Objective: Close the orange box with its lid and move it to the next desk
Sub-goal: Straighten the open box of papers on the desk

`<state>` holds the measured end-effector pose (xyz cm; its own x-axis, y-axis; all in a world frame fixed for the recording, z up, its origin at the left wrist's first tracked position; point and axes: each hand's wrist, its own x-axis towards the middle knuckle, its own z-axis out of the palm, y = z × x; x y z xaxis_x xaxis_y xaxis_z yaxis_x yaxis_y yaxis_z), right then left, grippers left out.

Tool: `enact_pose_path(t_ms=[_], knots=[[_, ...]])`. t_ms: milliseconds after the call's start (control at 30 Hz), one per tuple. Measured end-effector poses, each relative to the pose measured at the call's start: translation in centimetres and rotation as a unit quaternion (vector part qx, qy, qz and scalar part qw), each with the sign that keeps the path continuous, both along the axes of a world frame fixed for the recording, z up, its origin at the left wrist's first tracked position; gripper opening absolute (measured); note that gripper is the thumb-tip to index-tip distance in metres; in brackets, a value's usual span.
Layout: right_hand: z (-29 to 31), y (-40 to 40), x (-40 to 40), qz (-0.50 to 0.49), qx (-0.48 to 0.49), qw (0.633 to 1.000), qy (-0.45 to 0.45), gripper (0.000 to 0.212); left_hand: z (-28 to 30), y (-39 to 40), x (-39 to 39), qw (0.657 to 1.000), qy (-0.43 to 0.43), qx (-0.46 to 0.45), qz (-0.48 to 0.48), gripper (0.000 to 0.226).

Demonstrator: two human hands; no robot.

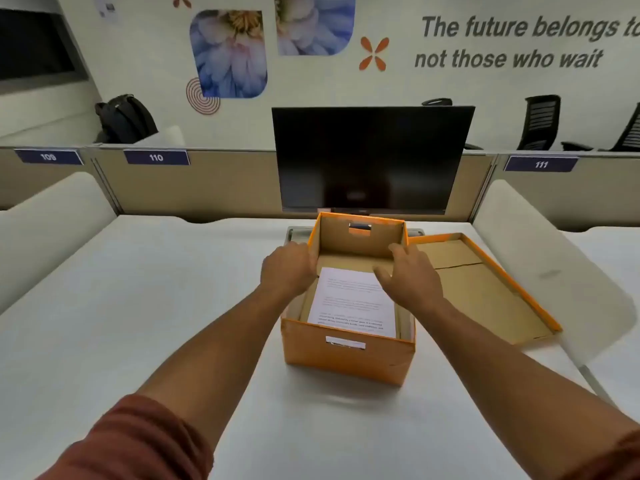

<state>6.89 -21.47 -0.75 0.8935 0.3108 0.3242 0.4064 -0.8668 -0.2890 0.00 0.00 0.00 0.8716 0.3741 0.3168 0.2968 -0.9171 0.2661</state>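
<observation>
An open orange box [349, 358] stands on the white desk in front of me, with a printed sheet of paper [351, 299] lying inside. Its lid [485, 289] lies upside down on the desk just right of the box, brown inside with an orange rim. My left hand [287, 268] rests against the box's left wall near the far corner, fingers curled over the edge. My right hand [410, 275] hovers over the right rim, fingers spread and holding nothing.
A dark monitor [370, 161] stands right behind the box. White dividers [540, 258] flank the desk on both sides; desk 111 lies beyond the right one. A black backpack [126, 119] and office chairs [540, 121] sit behind the partition.
</observation>
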Motion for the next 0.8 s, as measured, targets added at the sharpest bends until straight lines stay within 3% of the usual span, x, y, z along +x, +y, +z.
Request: enact_pose_path(t_ms=[133,300,467,800], knots=[[-1.7,-1.6,0.6,-0.079,-0.018,0.993,0.091,0.05,-2.4,1.0,-0.6,0.992,0.074,-0.036,0.093,0.03],[-3.9,-2.8,0.9,-0.1,0.089,0.962,0.237,0.045,-4.3,1.3,-1.2,0.981,0.105,-0.095,0.131,0.047],[-5.4,-3.4,0.4,-0.091,0.161,0.962,0.2,0.018,-5.0,1.5,-2.0,0.978,0.097,-0.146,0.117,0.034],[-5.3,-2.5,-1.3,-0.041,0.161,0.971,0.169,0.023,-5.3,3.7,-6.6,0.974,0.006,-0.199,0.109,0.03]])
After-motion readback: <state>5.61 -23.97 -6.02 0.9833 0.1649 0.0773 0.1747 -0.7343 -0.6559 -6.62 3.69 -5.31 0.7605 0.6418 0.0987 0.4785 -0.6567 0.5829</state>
